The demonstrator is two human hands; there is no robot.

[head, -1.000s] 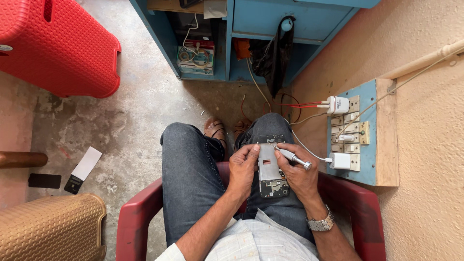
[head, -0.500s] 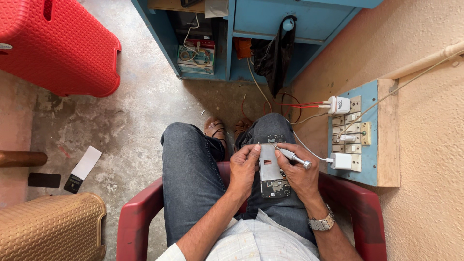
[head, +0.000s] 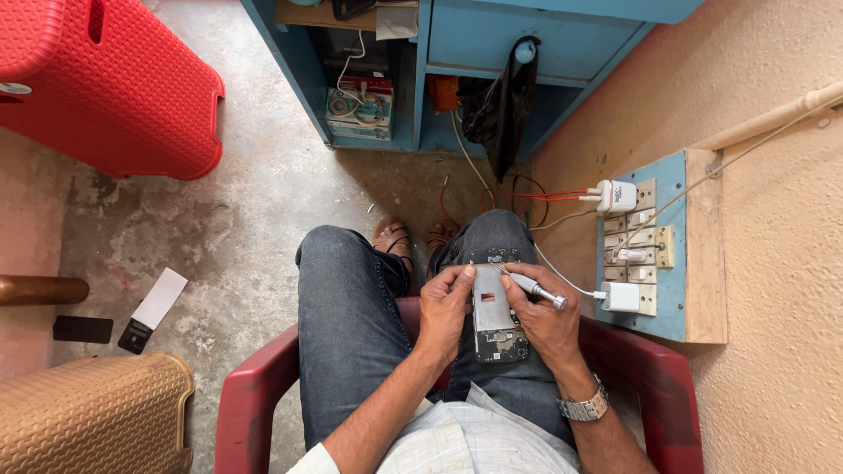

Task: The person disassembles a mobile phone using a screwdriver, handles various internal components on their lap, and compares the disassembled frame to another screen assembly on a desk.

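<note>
I sit in a dark red plastic chair [head: 255,386] with an opened phone [head: 493,318] lying on my lap, its metal shield and circuit board facing up. My left hand [head: 443,307] grips the phone's left edge, thumb on the metal plate. My right hand [head: 540,318] holds a slim silver screwdriver [head: 537,290] like a pen. Its tip points toward the upper part of the phone.
A blue wooden switchboard [head: 663,250] with two white chargers plugged in hangs on the wall at right. Blue shelving [head: 421,70] with wires and a black bag stands ahead. A red plastic stool [head: 105,79] is at far left, a brown one [head: 88,412] at near left.
My hands have shifted only slightly; the screwdriver stays at the top of the phone.
</note>
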